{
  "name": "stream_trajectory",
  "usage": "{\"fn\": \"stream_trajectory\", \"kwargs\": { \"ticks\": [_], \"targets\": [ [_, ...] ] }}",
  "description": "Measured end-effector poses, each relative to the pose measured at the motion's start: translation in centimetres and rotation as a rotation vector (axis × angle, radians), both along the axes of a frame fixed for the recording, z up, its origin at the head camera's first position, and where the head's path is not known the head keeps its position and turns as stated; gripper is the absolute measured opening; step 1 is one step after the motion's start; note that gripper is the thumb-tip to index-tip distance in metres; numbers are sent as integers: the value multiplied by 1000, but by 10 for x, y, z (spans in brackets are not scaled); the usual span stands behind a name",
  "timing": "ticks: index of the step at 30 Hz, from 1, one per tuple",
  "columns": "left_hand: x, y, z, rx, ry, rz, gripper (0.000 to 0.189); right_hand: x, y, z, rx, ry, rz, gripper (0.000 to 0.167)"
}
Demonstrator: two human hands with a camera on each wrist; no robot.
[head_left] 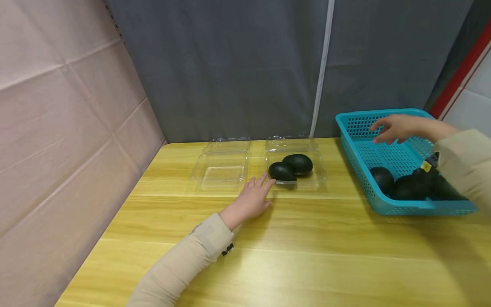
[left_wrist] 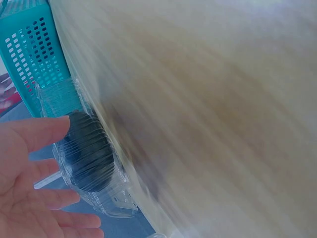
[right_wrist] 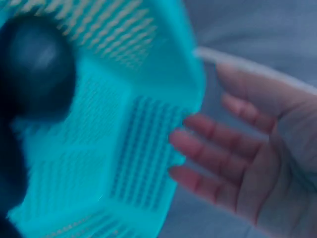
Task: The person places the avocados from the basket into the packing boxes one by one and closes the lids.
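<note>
Two smooth, dark oval fruits that look like avocados (head_left: 298, 164) lie side by side in a clear plastic clamshell box (head_left: 312, 181) with its lid folded back. My left hand (head_left: 253, 200) is spread out flat, fingertips right at the near left edge of that box; it grips nothing. Over the back part of a turquoise plastic basket (head_left: 354, 164) hangs my right hand (head_left: 400, 126), empty, its fingers loosely bent. Several more dark oval fruits (head_left: 381, 179) lie in the front of the basket, partly hidden by the right sleeve.
A second clear clamshell box (head_left: 222, 168), lid back and nothing inside, stands left of the filled one. Behind the wooden table (head_left: 299, 256) hangs a grey curtain (head_left: 230, 72), and a pale cloth wall (head_left: 76, 140) runs along the left side.
</note>
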State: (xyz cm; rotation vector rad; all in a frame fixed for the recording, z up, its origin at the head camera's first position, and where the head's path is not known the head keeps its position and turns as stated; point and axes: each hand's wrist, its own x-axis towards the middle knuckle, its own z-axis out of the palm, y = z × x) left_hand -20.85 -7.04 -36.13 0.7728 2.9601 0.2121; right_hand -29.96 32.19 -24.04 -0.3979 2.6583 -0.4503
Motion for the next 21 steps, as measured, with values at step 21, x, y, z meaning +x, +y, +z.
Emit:
{"fn": "stream_trajectory", "kwargs": {
  "ticks": [21],
  "targets": [
    [-1, 1, -1, -3, -8, 10, 65, 9, 6, -58, 155, -344, 235, 72]
  ]
}}
